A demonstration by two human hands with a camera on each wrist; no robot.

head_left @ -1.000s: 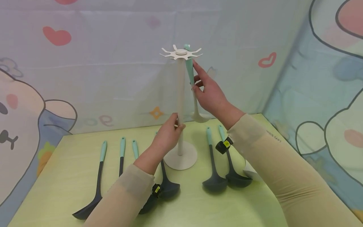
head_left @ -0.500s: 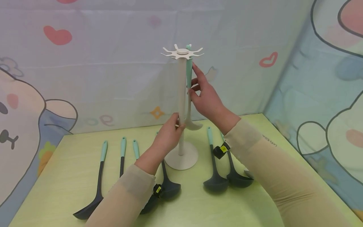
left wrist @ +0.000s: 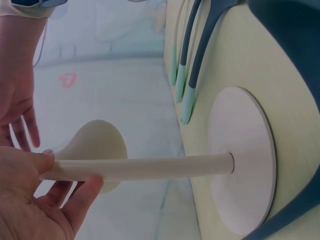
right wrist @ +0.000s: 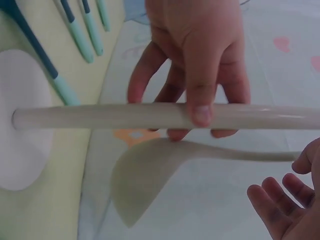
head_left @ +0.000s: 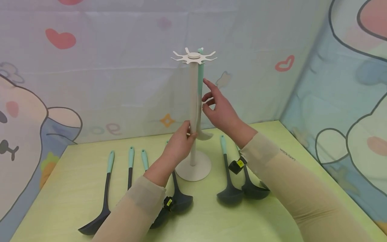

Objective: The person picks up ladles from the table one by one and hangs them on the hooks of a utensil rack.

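The right hand (head_left: 219, 109) had just let go of the ladle (head_left: 200, 97), fingers spread beside it. It hung from the rack (head_left: 193, 111) alone, seemingly hooked on, while the left hand (head_left: 178, 144) gripped the rack's pole.

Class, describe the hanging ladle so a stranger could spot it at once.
Find the white stand on the green table. One ladle hangs from its top, beside the pole. It alone is pale-bowled and upright; the dark ladles lie flat.
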